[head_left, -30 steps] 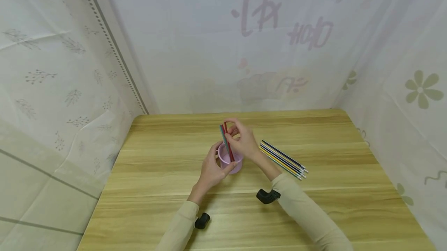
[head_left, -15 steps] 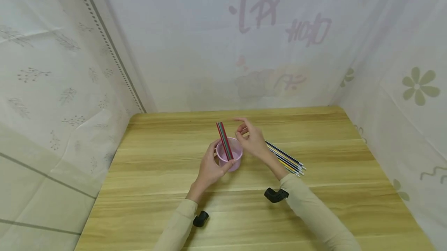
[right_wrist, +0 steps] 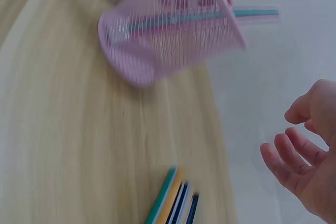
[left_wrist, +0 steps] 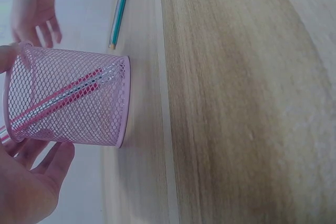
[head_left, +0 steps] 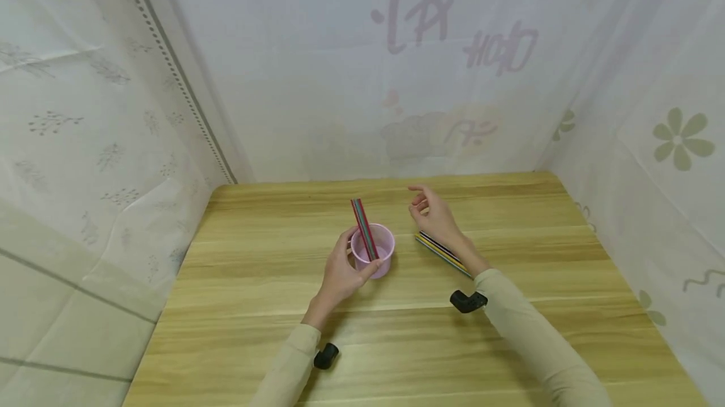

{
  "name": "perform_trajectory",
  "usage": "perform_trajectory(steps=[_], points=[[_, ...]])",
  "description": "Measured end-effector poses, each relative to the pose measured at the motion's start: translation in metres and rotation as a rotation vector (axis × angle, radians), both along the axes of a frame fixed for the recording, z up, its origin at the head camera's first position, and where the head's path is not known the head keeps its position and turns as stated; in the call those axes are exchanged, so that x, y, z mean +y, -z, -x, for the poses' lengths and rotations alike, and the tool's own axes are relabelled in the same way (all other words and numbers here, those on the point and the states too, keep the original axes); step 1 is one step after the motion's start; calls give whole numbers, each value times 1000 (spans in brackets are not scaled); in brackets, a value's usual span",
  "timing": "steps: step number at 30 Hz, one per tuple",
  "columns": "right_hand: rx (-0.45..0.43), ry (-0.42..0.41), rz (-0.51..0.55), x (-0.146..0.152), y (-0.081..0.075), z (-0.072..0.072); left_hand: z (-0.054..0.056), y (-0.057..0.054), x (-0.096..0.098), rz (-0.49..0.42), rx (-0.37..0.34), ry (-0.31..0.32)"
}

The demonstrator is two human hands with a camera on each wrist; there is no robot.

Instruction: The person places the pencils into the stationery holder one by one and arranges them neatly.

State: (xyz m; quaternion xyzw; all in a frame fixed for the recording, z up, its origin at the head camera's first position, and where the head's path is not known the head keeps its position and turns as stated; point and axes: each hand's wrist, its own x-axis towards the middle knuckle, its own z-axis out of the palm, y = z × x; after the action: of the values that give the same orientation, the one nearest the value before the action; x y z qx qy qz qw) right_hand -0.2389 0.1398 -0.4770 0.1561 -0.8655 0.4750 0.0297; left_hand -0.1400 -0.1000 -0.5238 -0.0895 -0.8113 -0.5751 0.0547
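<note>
My left hand (head_left: 342, 276) grips a pink mesh pencil cup (head_left: 385, 263) by its side, thumb near the rim and fingers around the far side. Several red and teal pencils (head_left: 362, 224) lean inside the cup, their upper ends sticking out to the far left; through the mesh in the left wrist view the pencils (left_wrist: 68, 95) slant down to the base. Holding nothing, my right hand (head_left: 437, 221) hovers with loosely bent fingers to the right of the cup. Beneath it lie loose pencils (head_left: 443, 255) in black, yellow and blue-green, partly hidden by the wrist.
The wooden table (head_left: 255, 281) spreads on all sides of the cup. Printed cloth walls (head_left: 317, 80) enclose its back, left and right sides. Black wrist cameras (head_left: 468, 301) sit on both sleeves.
My right hand let go of a red pencil, which dropped against the others in the cup. It then moved right, over the loose pencils. My left hand kept its grip on the cup.
</note>
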Motion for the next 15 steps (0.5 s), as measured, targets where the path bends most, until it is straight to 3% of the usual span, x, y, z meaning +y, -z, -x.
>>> perform_trajectory(steps=[7, 15], points=[[-11, 26, -62, 27, 16, 10, 1, 2, 0, 8, 1, -6], [0, -44, -155, 50, 34, 13, -1, -2, 2, -18, -5, -10]])
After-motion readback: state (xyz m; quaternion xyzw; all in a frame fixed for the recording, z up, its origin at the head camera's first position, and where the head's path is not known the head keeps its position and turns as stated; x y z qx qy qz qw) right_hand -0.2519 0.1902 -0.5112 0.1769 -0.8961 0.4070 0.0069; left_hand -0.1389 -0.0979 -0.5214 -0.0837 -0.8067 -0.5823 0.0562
